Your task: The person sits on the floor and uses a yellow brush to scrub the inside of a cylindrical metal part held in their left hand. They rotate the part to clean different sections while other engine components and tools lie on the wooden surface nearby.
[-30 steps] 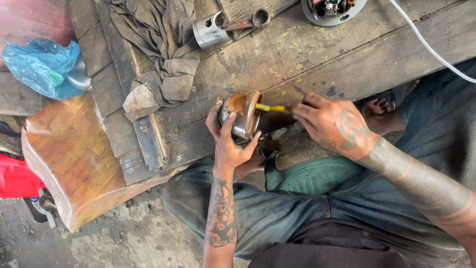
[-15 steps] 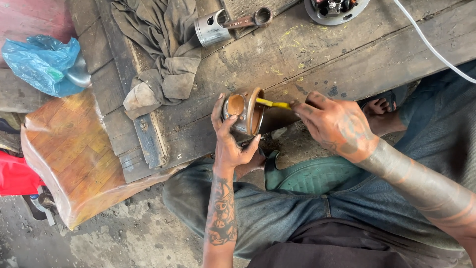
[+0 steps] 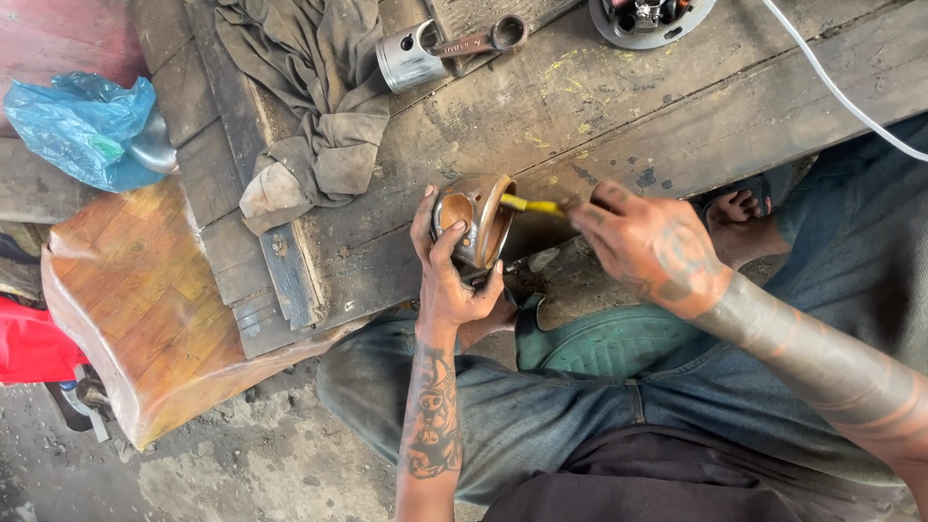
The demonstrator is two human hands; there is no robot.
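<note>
The left hand (image 3: 447,275) is wrapped around a piston (image 3: 474,220), fingers clamped on its skirt, thumb at the near side. The right hand (image 3: 652,246) is pinched tight on a yellow tool (image 3: 532,205), whose tip is pressed against the piston's crown.

Since half a second ago the piston has been turned slightly in the grip, so less of the brown hollow is shown and more of the rim is offered to the tool; the right hand has been shifted a touch lower. Scraping appears to be under way, with the surface being worked round bit by bit.

The piston is held just above the bench (image 3: 677,106) edge, its axis lying roughly level, crown pointed right toward the tool. The tool's length runs left to right, in line with it.

Farther out, a rag (image 3: 319,97) and a second piston with rod (image 3: 435,48) are lying on the bench, well apart.
</note>
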